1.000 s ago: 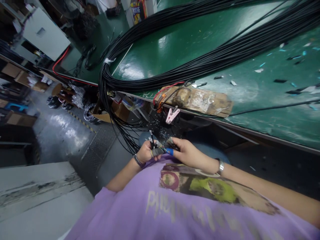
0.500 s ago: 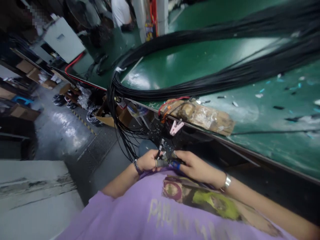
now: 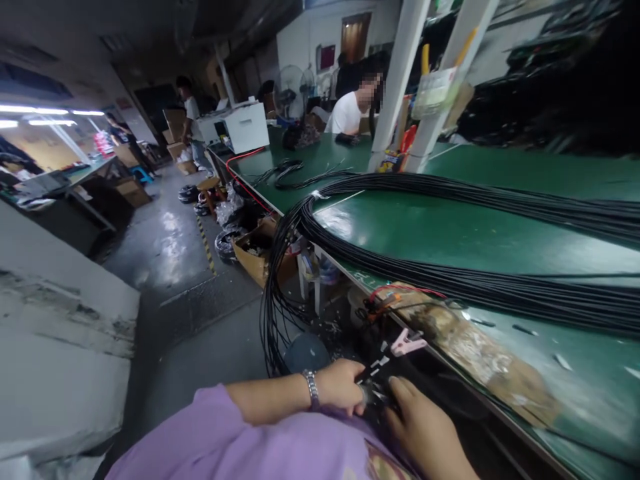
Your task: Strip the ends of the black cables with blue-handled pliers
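And the whole view swung upward since half a second earlier, bringing the far workshop in, while both hands slid lower and to the right in the picture! The left hand (image 3: 340, 387), metal bracelet (image 3: 313, 390) on its wrist, was curled tight around a black cable piece (image 3: 375, 368), whose white-flecked end jutted out towards the pink clip (image 3: 407, 343) at the table's edge. The right hand (image 3: 425, 427) came in just beside it, thumb and fingers forward; blur hid whether it gripped anything. Below the green table (image 3: 380, 223), a round blue stool (image 3: 306, 352) stood just past the left wrist. Up top, a thick bundle of black cables (image 3: 500, 290) looped across, bound by a white tie (image 3: 319, 195), its loose ends drooping over the side! Near the clip lay a wooden board (image 3: 480, 350), and across the table a person in white (image 3: 345, 113) leaned in.
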Action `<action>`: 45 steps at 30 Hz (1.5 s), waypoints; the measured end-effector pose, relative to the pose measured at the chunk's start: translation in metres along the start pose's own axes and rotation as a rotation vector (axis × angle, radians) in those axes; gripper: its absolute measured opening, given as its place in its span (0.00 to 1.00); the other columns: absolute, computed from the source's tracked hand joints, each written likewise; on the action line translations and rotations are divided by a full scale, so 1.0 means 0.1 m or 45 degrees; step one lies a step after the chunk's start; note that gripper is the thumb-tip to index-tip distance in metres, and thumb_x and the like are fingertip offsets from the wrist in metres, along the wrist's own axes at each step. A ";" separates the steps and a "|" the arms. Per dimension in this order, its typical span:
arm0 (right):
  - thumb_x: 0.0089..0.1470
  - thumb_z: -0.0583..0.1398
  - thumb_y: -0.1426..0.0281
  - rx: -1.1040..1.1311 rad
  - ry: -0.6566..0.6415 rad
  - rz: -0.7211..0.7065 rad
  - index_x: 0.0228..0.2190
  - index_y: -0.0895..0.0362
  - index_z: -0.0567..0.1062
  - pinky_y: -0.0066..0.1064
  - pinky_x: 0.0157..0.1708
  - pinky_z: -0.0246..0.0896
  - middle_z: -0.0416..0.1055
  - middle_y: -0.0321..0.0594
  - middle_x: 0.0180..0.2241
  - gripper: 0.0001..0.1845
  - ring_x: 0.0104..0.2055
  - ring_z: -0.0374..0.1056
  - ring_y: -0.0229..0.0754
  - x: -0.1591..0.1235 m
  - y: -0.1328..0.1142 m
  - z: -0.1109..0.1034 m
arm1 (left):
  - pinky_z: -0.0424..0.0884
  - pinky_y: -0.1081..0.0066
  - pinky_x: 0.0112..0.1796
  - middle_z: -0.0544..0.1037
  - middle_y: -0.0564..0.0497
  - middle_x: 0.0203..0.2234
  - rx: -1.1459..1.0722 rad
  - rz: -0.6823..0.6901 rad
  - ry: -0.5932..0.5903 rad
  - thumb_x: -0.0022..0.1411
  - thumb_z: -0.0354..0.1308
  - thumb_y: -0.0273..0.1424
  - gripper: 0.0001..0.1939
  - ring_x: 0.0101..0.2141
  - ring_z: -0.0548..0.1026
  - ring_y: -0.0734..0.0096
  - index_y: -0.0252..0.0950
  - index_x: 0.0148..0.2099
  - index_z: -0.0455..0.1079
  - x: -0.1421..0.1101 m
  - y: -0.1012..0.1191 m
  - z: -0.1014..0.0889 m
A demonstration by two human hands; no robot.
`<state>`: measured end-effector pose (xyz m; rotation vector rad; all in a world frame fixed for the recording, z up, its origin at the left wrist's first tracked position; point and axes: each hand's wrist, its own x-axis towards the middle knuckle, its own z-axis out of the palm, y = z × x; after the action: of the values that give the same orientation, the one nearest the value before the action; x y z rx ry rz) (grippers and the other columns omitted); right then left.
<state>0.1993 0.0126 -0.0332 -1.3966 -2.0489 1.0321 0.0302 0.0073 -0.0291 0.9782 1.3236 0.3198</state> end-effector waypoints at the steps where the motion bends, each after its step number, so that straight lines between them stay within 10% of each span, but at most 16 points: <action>1: 0.40 0.59 0.69 0.204 -0.094 0.024 0.26 0.54 0.71 0.35 0.31 0.62 0.71 0.42 0.26 0.05 0.29 0.67 0.46 -0.03 0.00 -0.02 | 0.55 0.81 0.14 0.64 0.62 0.10 -0.024 0.018 -0.076 0.53 0.57 0.22 0.07 0.10 0.59 0.83 0.34 0.27 0.62 -0.02 0.01 -0.04; 6: 0.43 0.59 0.51 1.085 -0.374 0.405 0.19 0.54 0.62 0.27 0.16 0.48 0.52 0.30 0.14 0.20 0.16 0.47 0.34 -0.12 0.00 -0.03 | 0.55 0.80 0.14 0.64 0.60 0.10 -0.231 0.071 -0.499 0.50 0.64 0.33 0.12 0.11 0.61 0.82 0.32 0.26 0.65 -0.07 0.06 -0.17; 13: 0.36 0.58 0.71 0.088 0.095 0.086 0.20 0.55 0.65 0.32 0.30 0.57 0.65 0.39 0.24 0.04 0.27 0.60 0.41 0.04 -0.20 -0.02 | 0.55 0.81 0.13 0.65 0.62 0.11 0.113 0.104 0.089 0.54 0.56 0.25 0.03 0.10 0.61 0.83 0.34 0.32 0.63 -0.13 0.04 -0.05; 23: 0.42 0.61 0.47 1.211 -0.308 0.414 0.24 0.58 0.68 0.25 0.16 0.41 0.63 0.31 0.19 0.25 0.18 0.48 0.29 0.00 -0.20 -0.04 | 0.51 0.82 0.11 0.63 0.62 0.10 -0.075 0.233 -0.154 0.47 0.62 0.45 0.20 0.09 0.54 0.86 0.33 0.28 0.64 -0.25 0.09 -0.23; 30: 0.35 0.68 0.53 1.082 -0.282 0.332 0.22 0.60 0.70 0.25 0.24 0.51 0.64 0.31 0.21 0.23 0.23 0.54 0.31 -0.03 -0.26 -0.09 | 0.50 0.81 0.11 0.64 0.61 0.10 -0.053 0.218 -0.202 0.46 0.63 0.45 0.21 0.09 0.55 0.86 0.33 0.26 0.62 -0.29 0.09 -0.26; 35: 0.39 0.65 0.54 1.120 -0.680 0.284 0.22 0.59 0.68 0.27 0.26 0.53 0.61 0.30 0.20 0.21 0.23 0.53 0.32 -0.07 -0.29 -0.14 | 0.51 0.80 0.13 0.65 0.59 0.11 -0.005 0.173 -0.590 0.43 0.65 0.46 0.23 0.10 0.57 0.86 0.32 0.24 0.62 -0.31 0.06 -0.30; 41: 0.41 0.62 0.62 0.600 -0.099 0.188 0.17 0.56 0.63 0.30 0.29 0.54 0.60 0.32 0.20 0.15 0.25 0.53 0.35 -0.05 -0.32 -0.11 | 0.49 0.81 0.12 0.63 0.62 0.10 0.002 0.149 -0.082 0.48 0.62 0.45 0.20 0.10 0.54 0.86 0.34 0.28 0.61 -0.29 0.08 -0.17; 45: 0.41 0.63 0.59 1.046 -0.238 0.297 0.21 0.56 0.65 0.28 0.25 0.53 0.61 0.32 0.20 0.15 0.23 0.54 0.34 -0.10 -0.36 -0.09 | 0.49 0.80 0.12 0.63 0.60 0.10 -0.046 0.233 -0.324 0.44 0.64 0.48 0.24 0.10 0.54 0.86 0.33 0.26 0.62 -0.35 0.10 -0.23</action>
<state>0.1888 -0.0014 0.0010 -1.1149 -1.2965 1.8776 0.0036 -0.0017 0.0028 1.0746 0.9974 0.3447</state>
